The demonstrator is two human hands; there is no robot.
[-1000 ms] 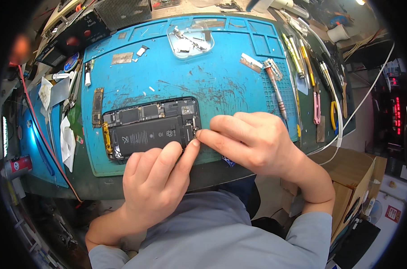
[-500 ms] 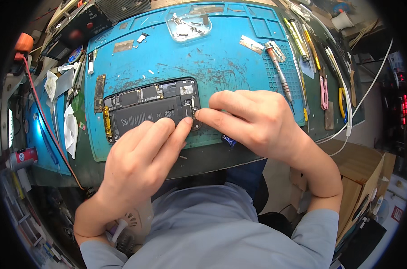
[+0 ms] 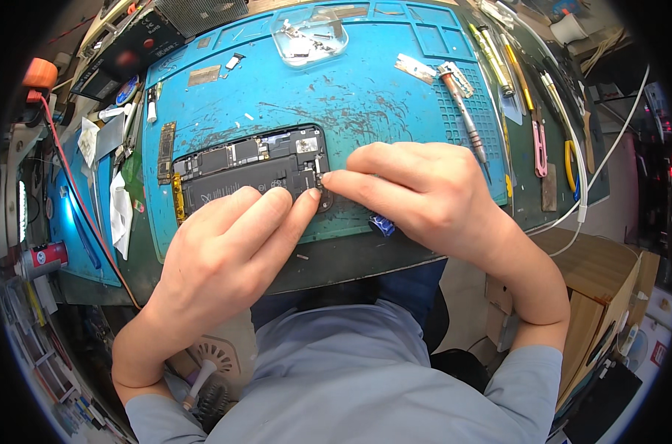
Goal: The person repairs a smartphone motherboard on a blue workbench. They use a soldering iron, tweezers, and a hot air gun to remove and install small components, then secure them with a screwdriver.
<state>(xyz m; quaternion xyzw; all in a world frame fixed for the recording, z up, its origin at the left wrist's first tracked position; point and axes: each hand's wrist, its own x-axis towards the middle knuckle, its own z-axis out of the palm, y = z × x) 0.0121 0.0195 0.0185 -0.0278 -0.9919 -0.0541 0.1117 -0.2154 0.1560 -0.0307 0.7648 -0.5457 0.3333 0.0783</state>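
Note:
An opened smartphone [image 3: 225,184] lies on the blue work mat, its dark battery and inner boards exposed. My left hand [image 3: 221,248] covers its near edge, fingers bent and close together, with the index fingertip at the phone's right end. From the right, my right hand [image 3: 417,192] reaches in with its fingers folded. Its index fingertip meets the same small area of metal parts, nearly touching the left fingertip. Whatever is between the fingertips is too small or hidden to make out. A yellow flex strip [image 3: 179,198] shows at the phone's left end.
A clear plastic tub [image 3: 310,44] of small parts stands at the back of the blue mat [image 3: 291,89]. A screwdriver [image 3: 465,118] lies right, near a pink-handled cutter [image 3: 539,148]. A narrow circuit board [image 3: 165,152] is left of the phone. A blue crumpled piece [image 3: 382,225] sits below my right hand.
Both hands stay at the phone's right end, with only slight shifts of the fingers. The view has moved a little, and more of the blue piece shows beneath my right hand.

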